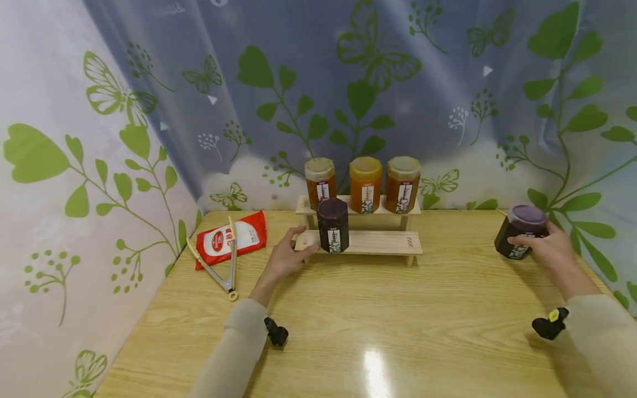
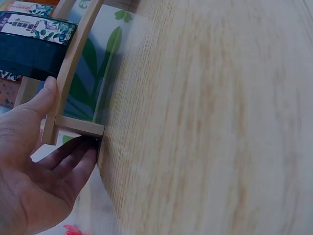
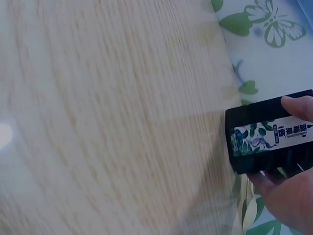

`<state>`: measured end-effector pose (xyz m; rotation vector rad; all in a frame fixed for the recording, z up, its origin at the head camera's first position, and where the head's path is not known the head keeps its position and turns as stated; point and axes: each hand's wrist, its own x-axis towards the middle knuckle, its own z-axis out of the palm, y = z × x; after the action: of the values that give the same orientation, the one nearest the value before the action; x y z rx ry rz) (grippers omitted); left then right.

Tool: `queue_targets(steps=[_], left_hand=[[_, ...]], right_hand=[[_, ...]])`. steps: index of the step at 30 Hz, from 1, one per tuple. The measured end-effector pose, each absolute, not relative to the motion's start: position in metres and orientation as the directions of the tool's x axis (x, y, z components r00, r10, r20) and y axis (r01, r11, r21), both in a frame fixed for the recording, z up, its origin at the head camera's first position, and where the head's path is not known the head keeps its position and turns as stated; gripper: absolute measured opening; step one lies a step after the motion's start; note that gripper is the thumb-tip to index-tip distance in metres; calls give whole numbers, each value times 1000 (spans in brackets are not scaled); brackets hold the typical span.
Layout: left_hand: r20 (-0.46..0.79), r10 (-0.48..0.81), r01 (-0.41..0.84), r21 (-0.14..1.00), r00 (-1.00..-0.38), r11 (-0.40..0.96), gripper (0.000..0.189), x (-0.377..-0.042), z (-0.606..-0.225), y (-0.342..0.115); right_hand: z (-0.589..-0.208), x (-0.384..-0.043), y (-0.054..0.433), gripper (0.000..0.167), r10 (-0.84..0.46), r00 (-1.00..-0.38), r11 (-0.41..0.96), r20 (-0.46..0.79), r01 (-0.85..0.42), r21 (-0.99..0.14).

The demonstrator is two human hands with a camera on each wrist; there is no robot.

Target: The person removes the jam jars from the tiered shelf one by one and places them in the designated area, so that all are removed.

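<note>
Patterned curtains (image 1: 308,72), blue-grey above and paler below, hung behind and beside the pale wood-grain worktop (image 1: 398,315). Green leaves and butterflies covered the cloth. A bright reflection (image 1: 375,373) shone near the worktop's front.

Head view: from my head, forward and down, farthest off; wooden rack (image 1: 383,242) ahead. Left wrist view: close, sideways, facing the rack's left end. Right wrist view: close, well right of the rack, facing a dark jar (image 3: 261,132). Shared: rack's left end, head and left wrist; that jar, head and right wrist.
</note>
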<state>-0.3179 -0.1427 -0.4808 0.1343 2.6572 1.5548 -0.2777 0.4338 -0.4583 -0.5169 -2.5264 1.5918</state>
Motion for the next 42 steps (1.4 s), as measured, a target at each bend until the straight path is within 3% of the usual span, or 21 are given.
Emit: queue_targets(steps=[10, 21, 37, 42], left_hand=[[-4, 103, 48, 865, -995, 499, 72, -316, -479, -142], [-1, 104, 50, 872, -995, 488, 72, -317, -478, -144], [10, 109, 63, 870, -994, 489, 73, -316, -480, -143], [8, 104, 58, 874, -995, 483, 74, -315, -481, -144]], right_hand=[[-462, -276, 445, 101, 253, -955, 321, -157, 235, -917], [-460, -277, 444, 101, 176, -974, 310, -142, 191, -931], [-464, -274, 446, 99, 182, -974, 331, -134, 189, -925], [-464, -274, 445, 99, 209, -975, 322, -72, 138, -937]])
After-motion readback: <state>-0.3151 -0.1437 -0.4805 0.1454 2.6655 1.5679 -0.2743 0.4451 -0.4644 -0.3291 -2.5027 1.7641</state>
